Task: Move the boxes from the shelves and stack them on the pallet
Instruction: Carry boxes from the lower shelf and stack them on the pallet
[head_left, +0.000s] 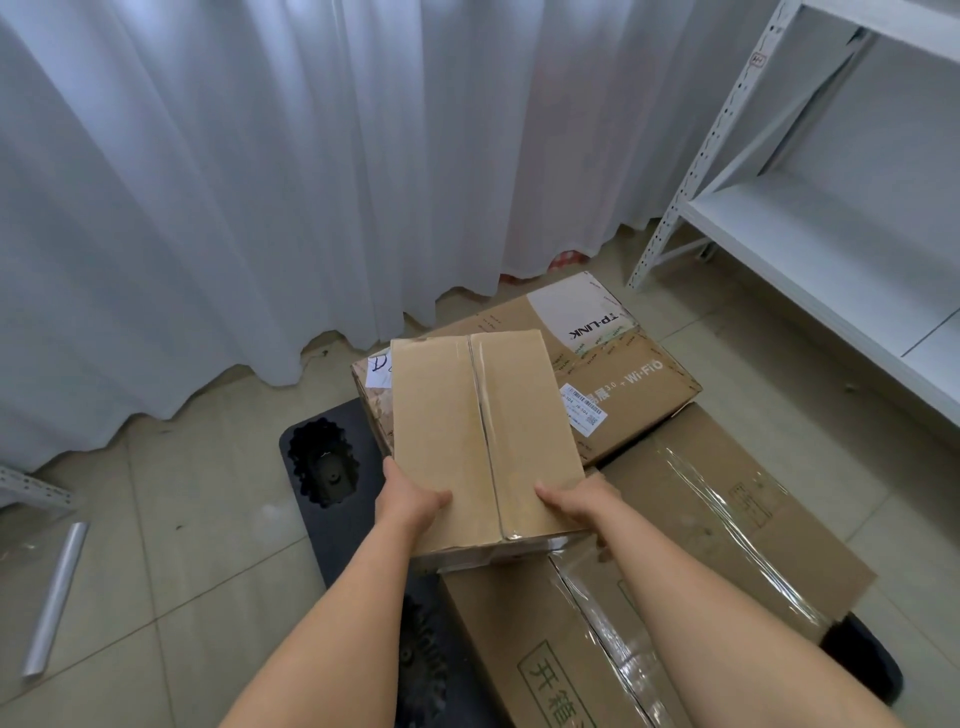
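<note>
Head view: plain taped box (478, 436) held above the TP-LINK box (613, 374) on the black pallet (332, 525); left grip (410, 501) and right grip (574, 499) clasping its near corners, thumbs on top.

Soft daylight comes through the white curtain (234, 182) on the far side, so everything I see is evenly and fairly brightly lit, a little cool and washed out. Shadows are faint; the darkest patch is under the box I hold (483, 436). Clear tape on the near cartons (701, 519) throws pale streaks of glare. My wide view bends the shelf frame (727, 130) at the right edge, and fine detail looks slightly smeared.
</note>
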